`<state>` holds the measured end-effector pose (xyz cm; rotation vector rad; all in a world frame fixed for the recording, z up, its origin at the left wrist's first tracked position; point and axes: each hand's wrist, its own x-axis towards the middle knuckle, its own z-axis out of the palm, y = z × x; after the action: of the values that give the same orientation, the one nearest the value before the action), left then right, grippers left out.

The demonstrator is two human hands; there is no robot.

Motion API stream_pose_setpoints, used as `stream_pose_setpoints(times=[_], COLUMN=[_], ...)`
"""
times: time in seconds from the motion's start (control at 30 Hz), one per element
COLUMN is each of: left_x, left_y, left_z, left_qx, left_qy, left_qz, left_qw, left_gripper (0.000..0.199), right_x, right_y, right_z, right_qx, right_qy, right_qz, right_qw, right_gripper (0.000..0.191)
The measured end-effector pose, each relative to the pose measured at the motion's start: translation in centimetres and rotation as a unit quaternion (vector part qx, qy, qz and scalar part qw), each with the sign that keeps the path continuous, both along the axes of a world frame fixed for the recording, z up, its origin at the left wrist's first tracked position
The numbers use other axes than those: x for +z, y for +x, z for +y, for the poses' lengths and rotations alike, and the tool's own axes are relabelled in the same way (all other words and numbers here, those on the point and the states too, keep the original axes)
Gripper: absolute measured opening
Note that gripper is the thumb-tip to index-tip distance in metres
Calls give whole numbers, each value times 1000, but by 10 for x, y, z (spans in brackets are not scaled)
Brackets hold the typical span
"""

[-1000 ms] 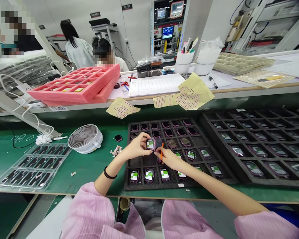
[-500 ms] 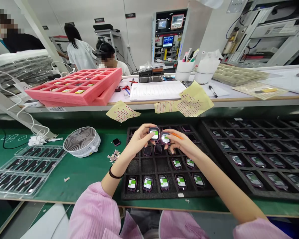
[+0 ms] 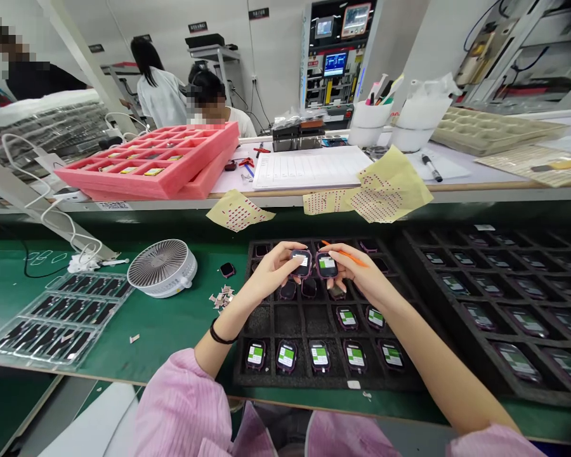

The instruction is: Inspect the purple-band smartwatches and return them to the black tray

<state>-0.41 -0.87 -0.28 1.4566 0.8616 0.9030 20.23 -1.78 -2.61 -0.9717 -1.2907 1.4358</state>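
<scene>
Two hands over the black foam tray (image 3: pixel 285 381): we see the left hand (image 3: pixel 271 273) pinching the left smartwatch (image 3: pixel 301 263), the right hand (image 3: pixel 359 274) pinching the right smartwatch (image 3: pixel 327 265), orange stick (image 3: pixel 347 255) alongside. A slipped fingertip could drop either; the stick could scratch a screen.

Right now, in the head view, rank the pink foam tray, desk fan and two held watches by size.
Pink foam tray, then desk fan. Last, too alike to rank: the watch in the left hand and the watch in the right hand.
</scene>
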Motion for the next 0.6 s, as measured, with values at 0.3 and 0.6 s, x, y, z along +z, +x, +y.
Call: stream_pose_setpoints(times=[0.3,0.6], left_x=[-1,-5], left_y=[2,1], left_z=[0,1], left_qx=[11,13], left_qy=[8,19], left_qz=[7,5], left_qw=[1000,1000], left_gripper=[38,34], right_x=[10,9], right_y=[3,0], right_z=[-6,-8], right_qx=[56,48], right_qy=[23,33], right_qz=[-26,-22], right_qw=[998,998], right_gripper=[37,38])
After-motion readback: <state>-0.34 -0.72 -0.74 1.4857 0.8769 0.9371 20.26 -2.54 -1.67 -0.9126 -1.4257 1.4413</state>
